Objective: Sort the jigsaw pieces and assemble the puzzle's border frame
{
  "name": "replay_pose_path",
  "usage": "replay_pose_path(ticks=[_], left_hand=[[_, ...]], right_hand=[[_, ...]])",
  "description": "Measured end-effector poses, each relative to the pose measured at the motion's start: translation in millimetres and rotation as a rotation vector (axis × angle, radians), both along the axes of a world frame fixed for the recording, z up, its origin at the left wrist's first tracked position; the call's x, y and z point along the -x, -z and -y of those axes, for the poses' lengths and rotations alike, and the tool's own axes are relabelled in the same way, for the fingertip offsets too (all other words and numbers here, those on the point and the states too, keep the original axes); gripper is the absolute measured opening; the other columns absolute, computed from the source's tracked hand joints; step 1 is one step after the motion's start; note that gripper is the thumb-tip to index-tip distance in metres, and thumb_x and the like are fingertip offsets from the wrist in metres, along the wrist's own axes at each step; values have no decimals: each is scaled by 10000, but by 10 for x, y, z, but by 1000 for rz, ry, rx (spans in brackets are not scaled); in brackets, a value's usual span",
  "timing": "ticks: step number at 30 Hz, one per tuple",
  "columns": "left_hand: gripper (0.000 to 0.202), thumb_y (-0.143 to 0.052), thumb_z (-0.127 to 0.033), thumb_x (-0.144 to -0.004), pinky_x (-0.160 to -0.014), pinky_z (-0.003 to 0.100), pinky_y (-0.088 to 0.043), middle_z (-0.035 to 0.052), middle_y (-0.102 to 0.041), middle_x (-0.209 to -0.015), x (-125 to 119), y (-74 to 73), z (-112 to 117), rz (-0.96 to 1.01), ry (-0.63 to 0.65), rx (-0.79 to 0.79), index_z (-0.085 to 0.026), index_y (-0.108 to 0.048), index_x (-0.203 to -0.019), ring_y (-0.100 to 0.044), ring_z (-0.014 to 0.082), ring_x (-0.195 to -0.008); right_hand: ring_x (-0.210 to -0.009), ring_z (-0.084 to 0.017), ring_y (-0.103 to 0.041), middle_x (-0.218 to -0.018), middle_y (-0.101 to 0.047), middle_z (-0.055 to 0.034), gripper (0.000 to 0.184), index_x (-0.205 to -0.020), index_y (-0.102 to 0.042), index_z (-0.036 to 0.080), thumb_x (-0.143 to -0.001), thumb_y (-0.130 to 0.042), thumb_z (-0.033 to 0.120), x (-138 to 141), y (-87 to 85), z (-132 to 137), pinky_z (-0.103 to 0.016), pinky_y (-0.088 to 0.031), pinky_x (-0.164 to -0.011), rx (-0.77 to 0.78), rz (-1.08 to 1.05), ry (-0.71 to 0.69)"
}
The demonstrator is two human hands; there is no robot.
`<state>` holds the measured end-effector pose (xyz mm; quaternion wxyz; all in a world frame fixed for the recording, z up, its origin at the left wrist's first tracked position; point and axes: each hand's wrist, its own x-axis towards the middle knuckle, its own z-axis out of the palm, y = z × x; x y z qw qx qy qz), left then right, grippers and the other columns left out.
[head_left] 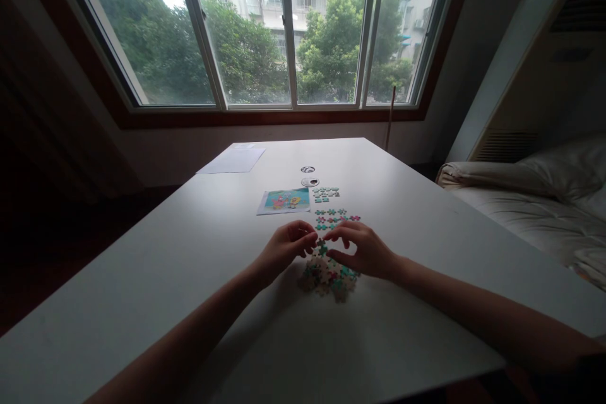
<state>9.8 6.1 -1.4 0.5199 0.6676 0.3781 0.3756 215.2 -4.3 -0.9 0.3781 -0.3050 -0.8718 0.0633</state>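
Note:
A loose heap of jigsaw puzzle pieces [326, 273], green, pink and pale beige, lies on the white table just under my hands. My left hand [288, 243] is closed in a pinch at the heap's upper left. A green puzzle piece [322, 247] shows at its fingertips, between the two hands. On the other side my right hand [362, 247] hovers with thumb and fingers apart, its index fingertip close to that piece. Beyond the hands, sorted puzzle pieces [331, 212] lie in short rows, with another small group of puzzle pieces [326, 193] farther back.
A picture sheet [286, 201] with colourful cartoon figures lies left of the rows. Two round discs [310, 182] lie behind it. White paper [231, 160] rests at the table's far left corner. A window [288, 31] stands beyond; a pale padded seat [530, 196] is at right.

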Motion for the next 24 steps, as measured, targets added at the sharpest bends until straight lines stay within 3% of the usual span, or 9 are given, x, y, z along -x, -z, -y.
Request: replay_pose_path(ticks=[3, 5, 7, 12, 24], left_hand=[[137, -473, -211, -840, -652, 280, -442, 50, -598, -793, 64, 30, -10, -272, -22, -333, -148, -586, -886, -546, 155, -725], [264, -404, -102, -843, -755, 336, -428, 66, -593, -917, 102, 54, 0, -489, 16, -569, -190, -609, -984, -528, 184, -839], [408, -375, -25, -822, -802, 377, -410, 68, -564, -1024, 126, 75, 18, -672, 74, -701, -255, -597, -1075, -501, 204, -907], [494, -409, 15, -795, -841, 425, -388, 62, -499, -1149, 151, 113, 26, -871, 102, -774, -337, -591, -1090, -446, 249, -1031], [145, -502, -199, -842, -763, 372, -397, 56, -588, -932, 242, 155, -80, -922, -50, -808, -220, -628, -910, -502, 223, -887]], right_hand=[[-575, -89, -491, -809, -611, -31, 207, -948, -600, 193, -767, -601, 294, -73, -16, -58, -263, -441, -623, -22, -47, 70], [-572, -91, -489, -813, -609, -37, 211, -959, -600, 191, -775, -591, 293, -129, -24, -100, -263, -445, -610, -44, -79, 117], [-567, -91, -489, -796, -604, -31, 213, -966, -601, 193, -778, -585, 293, -177, -28, -137, -264, -447, -609, -69, -101, 150], [-541, -82, -474, -783, -601, -24, 210, -965, -599, 193, -785, -580, 300, -234, -27, -191, -257, -442, -592, -108, -116, 184], [-531, -80, -465, -764, -598, -19, 203, -957, -599, 190, -790, -572, 302, -282, 7, -246, -255, -431, -596, -148, -109, 210]])
